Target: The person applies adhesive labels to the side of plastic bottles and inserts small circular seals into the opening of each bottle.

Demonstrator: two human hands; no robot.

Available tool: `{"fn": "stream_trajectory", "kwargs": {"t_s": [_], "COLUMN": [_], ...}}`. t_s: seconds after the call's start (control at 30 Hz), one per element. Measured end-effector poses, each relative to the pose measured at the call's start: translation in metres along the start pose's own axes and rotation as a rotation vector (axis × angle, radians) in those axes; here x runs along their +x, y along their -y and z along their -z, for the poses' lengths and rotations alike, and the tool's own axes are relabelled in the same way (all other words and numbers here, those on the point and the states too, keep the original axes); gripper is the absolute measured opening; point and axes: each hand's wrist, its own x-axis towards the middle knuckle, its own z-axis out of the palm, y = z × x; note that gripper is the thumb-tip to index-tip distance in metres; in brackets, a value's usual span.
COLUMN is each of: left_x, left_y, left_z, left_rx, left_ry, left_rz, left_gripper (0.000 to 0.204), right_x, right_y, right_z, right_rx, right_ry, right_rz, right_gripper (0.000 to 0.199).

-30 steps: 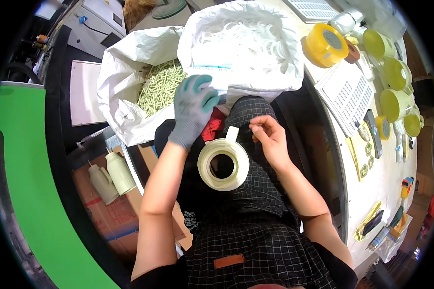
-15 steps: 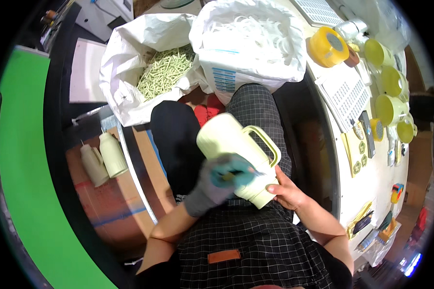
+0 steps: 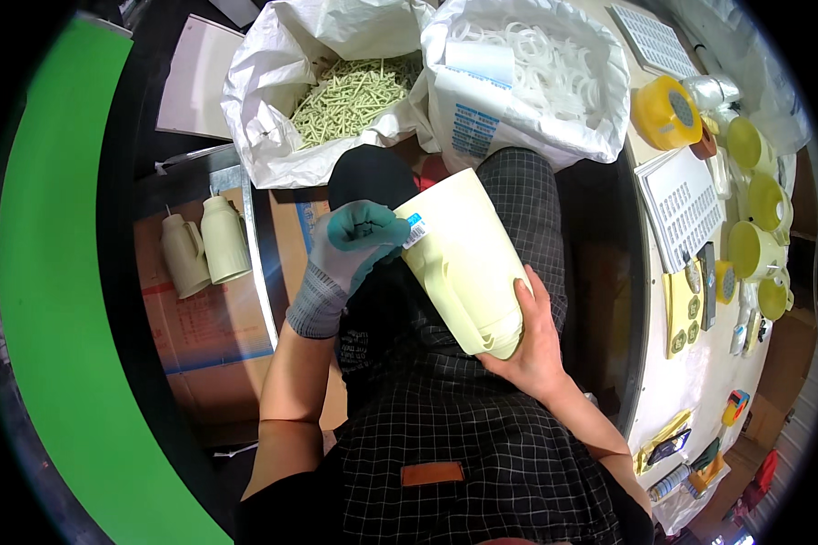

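Two hands meet at the centre of the frame around a pale yellow plastic jug body (image 3: pixel 463 259), which lies tilted across the person's lap. The left hand (image 3: pixel 354 245), in a grey knit glove with a teal palm, is curled with its fingertips pressed against the upper left side of the jug body, where a small white and blue sticker (image 3: pixel 414 231) sits. The bare right hand (image 3: pixel 527 341) cups the jug's lower end from underneath, its fingers wrapped round the rim and closed on it. The jug rests above a black checked apron (image 3: pixel 463 427) that fills the lower middle of the frame.

At the top of the frame stand two open white sacks side by side: the left sack (image 3: pixel 273 82) holds pale green stick-shaped pieces, and the right sack (image 3: pixel 536 118) holds white plastic rings. On the left, two finished pale jugs (image 3: pixel 204 247) stand close together on a brown cardboard box (image 3: pixel 209 327). Along the right edge runs a white surface (image 3: pixel 700 372) carrying a round yellow lid (image 3: pixel 668 111), a grey gridded tray (image 3: pixel 686 204) and a column of yellow-green cups (image 3: pixel 759 227). A broad green band (image 3: pixel 54 300) curves down the far left.
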Motion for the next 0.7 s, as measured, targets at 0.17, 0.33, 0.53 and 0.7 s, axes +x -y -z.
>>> {"fn": "stream_trajectory", "kwargs": {"t_s": [0.17, 0.33, 0.53, 0.7], "left_x": [-0.006, -0.006, -0.028, -0.03], "left_y": [-0.013, -0.015, 0.036, 0.098], "left_z": [-0.002, 0.008, -0.033, 0.003], "left_rx": [0.214, 1.049, 0.643, 0.648], "left_ry": [-0.041, -0.175, -0.167, 0.337], "left_rz": [0.045, -0.051, -0.481, 0.043], "left_gripper": [0.015, 0.021, 0.061, 0.04], "right_x": [-0.001, -0.005, 0.029, 0.09], "right_y": [0.002, -0.005, -0.014, 0.0], "right_z": [-0.008, -0.001, 0.076, 0.092], "right_rx": [-0.112, 0.001, 0.922, 0.316], "right_ry": [-0.05, -0.033, -0.026, -0.249], "right_rz": [0.081, 0.017, -0.105, 0.004], "right_gripper": [0.123, 0.119, 0.105, 0.062]}}
